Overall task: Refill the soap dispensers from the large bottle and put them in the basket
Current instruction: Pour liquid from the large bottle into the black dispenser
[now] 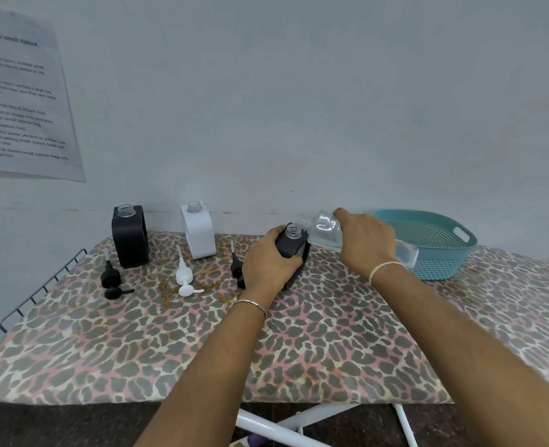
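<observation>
soft even light, faint shadows, wide-angle bending, blurred edges

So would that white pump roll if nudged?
Probably not far: the white pump lies on its side, but its spout sticks out and should catch. It looks like light plastic, so it would likely just slide.

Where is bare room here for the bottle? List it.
Free: the near left of the board, in front of the pumps; right of the basket. Crowded along the wall: black dispenser, white dispenser, left hand with third dispenser, right hand with bottle.
</observation>
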